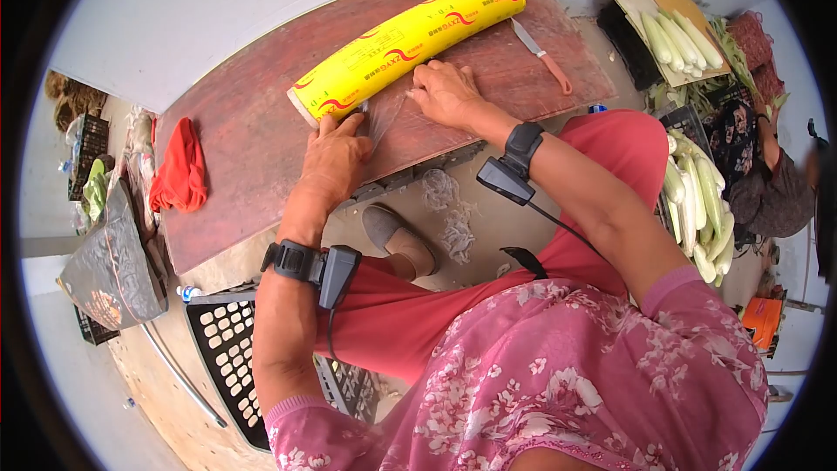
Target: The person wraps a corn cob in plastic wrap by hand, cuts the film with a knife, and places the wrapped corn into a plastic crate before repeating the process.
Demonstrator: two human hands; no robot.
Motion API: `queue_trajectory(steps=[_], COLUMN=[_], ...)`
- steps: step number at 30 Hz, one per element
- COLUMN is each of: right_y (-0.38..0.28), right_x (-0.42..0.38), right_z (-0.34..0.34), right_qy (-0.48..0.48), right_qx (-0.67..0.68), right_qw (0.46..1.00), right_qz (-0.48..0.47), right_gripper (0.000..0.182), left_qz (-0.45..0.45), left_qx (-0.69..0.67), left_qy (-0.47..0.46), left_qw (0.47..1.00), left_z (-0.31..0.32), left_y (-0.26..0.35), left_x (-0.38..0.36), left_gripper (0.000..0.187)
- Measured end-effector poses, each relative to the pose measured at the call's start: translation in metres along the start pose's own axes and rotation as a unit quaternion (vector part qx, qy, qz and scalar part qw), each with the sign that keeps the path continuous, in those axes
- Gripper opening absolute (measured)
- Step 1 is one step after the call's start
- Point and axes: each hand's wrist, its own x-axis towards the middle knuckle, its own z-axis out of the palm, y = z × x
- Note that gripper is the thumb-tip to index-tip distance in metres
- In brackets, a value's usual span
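A long yellow roll of cling film [410, 39] lies across a dark red wooden board [253, 139]. A clear sheet of film [386, 118] is drawn out from the roll toward me. My left hand [336, 157] rests flat on the board at the sheet's left edge, just below the roll's left end. My right hand [446, 92] presses down on the sheet's right side, fingers bent against the roll. Both wrists wear black devices.
A knife with an orange handle [545, 57] lies on the board right of the roll. A red cloth [180, 174] sits at the board's left end. Peeled corn [684, 39] is stacked at the right, more [697, 209] beside my knee. A black crate [231, 349] stands below.
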Motion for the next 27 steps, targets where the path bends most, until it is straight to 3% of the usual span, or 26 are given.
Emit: queue_trajectory(steps=[3,9,14,18,24,27], right_y=[-0.002,0.002,-0.006,-0.009,-0.005,0.007], right_x=[0.006,0.009,0.006,0.008,0.009,0.005], right_z=[0.005,-0.015,-0.031,-0.031,-0.027,-0.024], right_qy=[0.01,-0.07,-0.111,-0.132,-0.108,-0.048], right_qx=[-0.051,-0.054,-0.049,-0.045,-0.035,-0.007], right_qw=[0.998,0.986,0.983,0.979,0.982,0.99], right_qz=[0.017,0.138,0.141,0.15,0.15,0.134], right_gripper=[0.02,0.024,0.027,0.027,0.027,0.026], left_qz=[0.003,0.004,-0.012,-0.02,0.004,0.04], left_qx=[0.005,0.019,-0.007,0.001,-0.075,-0.073], left_qy=[0.002,0.022,0.016,-0.003,-0.009,-0.009], left_qw=[1.0,1.0,1.0,1.0,0.997,0.996], left_z=[0.001,0.006,0.005,0.002,0.015,0.02], left_y=[-0.002,0.004,0.008,0.013,-0.001,-0.006], left_x=[0.0,-0.001,-0.001,-0.002,0.002,0.001], left_gripper=[0.006,0.014,0.008,0.015,0.008,0.01])
